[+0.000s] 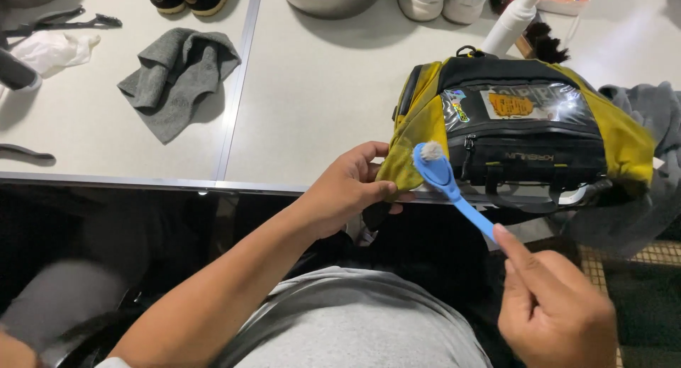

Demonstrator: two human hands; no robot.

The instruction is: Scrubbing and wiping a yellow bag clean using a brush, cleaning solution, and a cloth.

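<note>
Head cam: white table [312, 91] w/ yellow-black bag [525, 127], grey cloth [177, 77].

Yellow-and-black bag [525, 127] lying at table edge, corner pinched up; blue brush [447, 184] angled, pale bristles against yellow fabric.

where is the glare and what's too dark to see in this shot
Head view: glare sits on the shiny clear panel of the yellow and black bag, washing out its patch; the white table is evenly bright with soft shadows under the grey cloth; below the table edge it goes almost black, hiding detail; the blue brush and both hands look sharp.
</note>
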